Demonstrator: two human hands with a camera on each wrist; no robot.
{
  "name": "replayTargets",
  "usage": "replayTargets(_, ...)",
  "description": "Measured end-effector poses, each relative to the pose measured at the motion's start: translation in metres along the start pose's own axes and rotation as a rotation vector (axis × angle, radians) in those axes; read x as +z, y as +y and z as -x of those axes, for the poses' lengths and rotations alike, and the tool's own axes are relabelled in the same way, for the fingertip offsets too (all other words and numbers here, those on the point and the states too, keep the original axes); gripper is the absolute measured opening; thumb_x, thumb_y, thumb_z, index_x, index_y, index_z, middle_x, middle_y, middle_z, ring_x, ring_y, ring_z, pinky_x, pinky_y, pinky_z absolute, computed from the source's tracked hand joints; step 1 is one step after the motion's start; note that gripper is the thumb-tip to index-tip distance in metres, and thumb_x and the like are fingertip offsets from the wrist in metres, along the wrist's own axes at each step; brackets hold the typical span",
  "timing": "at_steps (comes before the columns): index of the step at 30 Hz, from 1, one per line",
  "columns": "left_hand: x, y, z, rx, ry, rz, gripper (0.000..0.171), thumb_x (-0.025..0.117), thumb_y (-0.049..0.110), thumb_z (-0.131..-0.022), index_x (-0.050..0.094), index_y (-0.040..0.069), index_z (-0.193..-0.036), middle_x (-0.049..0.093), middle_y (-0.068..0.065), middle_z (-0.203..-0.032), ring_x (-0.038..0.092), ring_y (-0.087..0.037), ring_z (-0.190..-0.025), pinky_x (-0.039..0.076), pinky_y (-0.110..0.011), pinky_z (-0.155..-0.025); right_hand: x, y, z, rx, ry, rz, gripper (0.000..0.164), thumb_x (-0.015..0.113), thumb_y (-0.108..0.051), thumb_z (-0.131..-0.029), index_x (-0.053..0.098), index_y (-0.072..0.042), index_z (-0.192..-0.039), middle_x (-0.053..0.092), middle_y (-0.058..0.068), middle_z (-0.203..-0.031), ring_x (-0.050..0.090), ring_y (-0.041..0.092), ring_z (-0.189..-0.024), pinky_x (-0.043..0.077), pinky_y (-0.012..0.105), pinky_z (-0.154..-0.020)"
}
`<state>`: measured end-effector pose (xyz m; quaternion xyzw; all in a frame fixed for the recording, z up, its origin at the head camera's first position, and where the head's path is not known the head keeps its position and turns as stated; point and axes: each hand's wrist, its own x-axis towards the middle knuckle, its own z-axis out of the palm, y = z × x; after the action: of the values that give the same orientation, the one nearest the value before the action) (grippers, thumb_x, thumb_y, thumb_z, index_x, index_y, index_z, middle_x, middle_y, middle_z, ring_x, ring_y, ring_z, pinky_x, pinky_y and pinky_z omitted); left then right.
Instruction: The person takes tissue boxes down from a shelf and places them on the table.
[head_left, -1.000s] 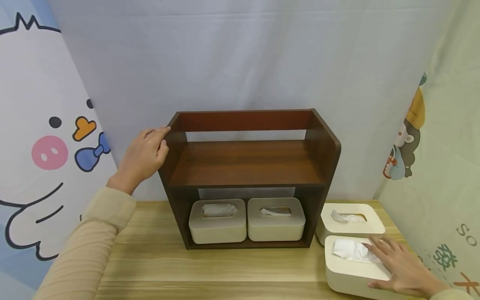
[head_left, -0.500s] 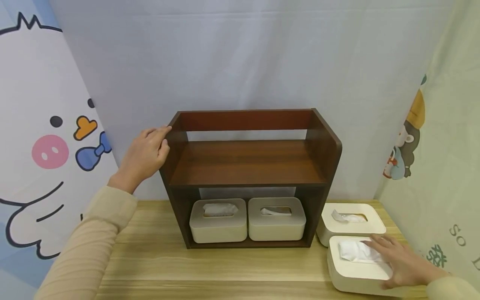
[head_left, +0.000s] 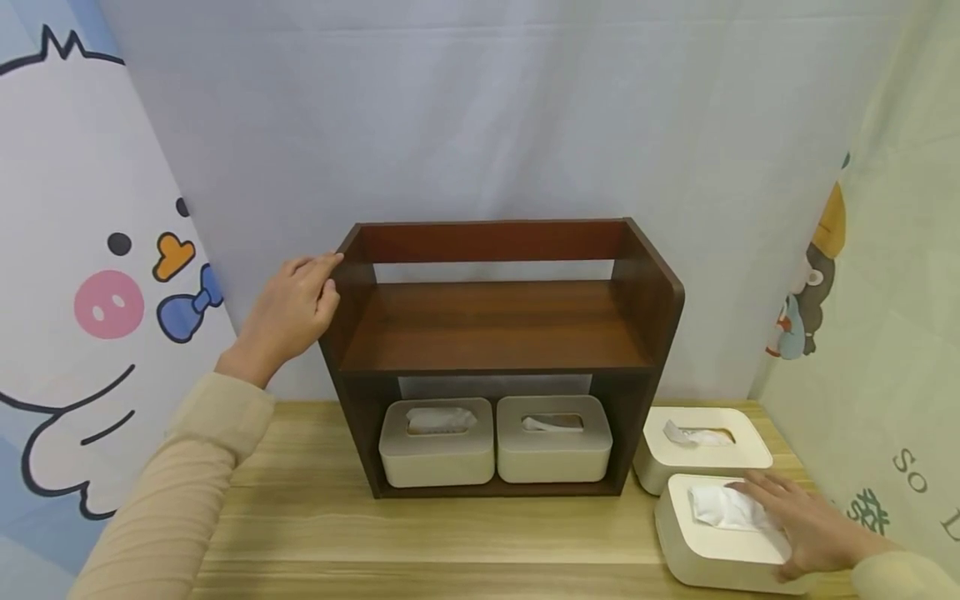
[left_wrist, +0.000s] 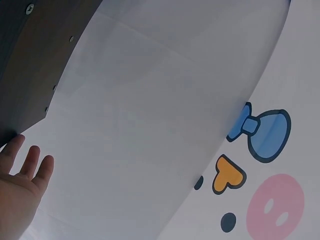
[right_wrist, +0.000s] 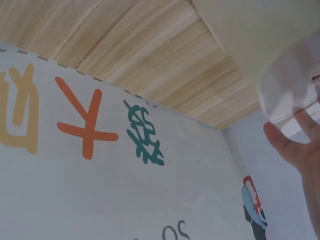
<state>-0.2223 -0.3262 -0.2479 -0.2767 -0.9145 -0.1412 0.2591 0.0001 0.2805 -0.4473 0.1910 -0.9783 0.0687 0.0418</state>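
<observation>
My left hand [head_left: 288, 312] rests at the upper left edge of a dark brown wooden shelf [head_left: 491, 325]. In the left wrist view, one fingertip touches the shelf's side panel [left_wrist: 30, 75] and the other visible fingers stand off it, slightly bent. At the lower right my right hand [head_left: 806, 521] spans a cream tissue box [head_left: 731, 571], with the fingers over its top and the thumb at its front side. White tissue [head_left: 723, 507] shows in that box's slot. The right wrist view has fingertips against the pale box [right_wrist: 250, 40]; part of the grip is hidden.
Two cream tissue boxes, a left one [head_left: 437, 462] and a right one [head_left: 553, 461], sit side by side on the shelf's lower level. Another tissue box [head_left: 708, 450] stands behind the held one. The wooden table [head_left: 450, 542] meets cloth walls at the back and right.
The front right tissue box has shifted slightly right and turned a little, along with my right hand. My left hand and the shelf have kept their places.
</observation>
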Motion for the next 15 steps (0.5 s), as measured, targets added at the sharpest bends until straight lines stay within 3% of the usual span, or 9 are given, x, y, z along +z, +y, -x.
replayTargets(5, -0.005, -0.001, 0.003, 0.006, -0.019, 0.015, 0.045, 0.032, 0.019, -0.096, 0.041, 0.003, -0.137, 0.044, -0.019, -0.138, 0.04, -0.039, -0.121, 0.031, -0.052, -0.105, -0.002, -0.009, 0.007, 0.045, -0.074, -0.032, 0.107, 0.087, -0.037, -0.037, 0.044, -0.012, -0.131, 0.041, 0.02, -0.133, 0.039, 0.052, -0.115, 0.043, 0.067, -0.064)
replayTargets(11, -0.008, -0.002, 0.007, 0.022, -0.012, 0.023, 0.044, 0.032, 0.018, -0.096, 0.042, 0.002, -0.136, 0.045, -0.019, -0.137, 0.041, -0.039, -0.121, 0.031, -0.051, -0.104, -0.01, -0.026, 0.009, 0.111, -0.13, -0.058, 0.111, 0.084, -0.045, -0.039, 0.039, -0.014, -0.135, 0.04, 0.017, -0.134, 0.037, 0.052, -0.117, 0.036, 0.075, -0.07)
replayTargets(15, -0.01, -0.004, 0.009, 0.032, -0.008, 0.028, 0.044, 0.032, 0.018, -0.096, 0.042, 0.002, -0.136, 0.045, -0.019, -0.137, 0.041, -0.039, -0.12, 0.032, -0.051, -0.104, -0.019, -0.042, 0.005, 0.086, -0.025, -0.052, 0.096, 0.078, -0.053, -0.05, 0.045, -0.009, -0.129, 0.05, 0.02, -0.126, 0.043, 0.048, -0.111, 0.041, 0.068, -0.071)
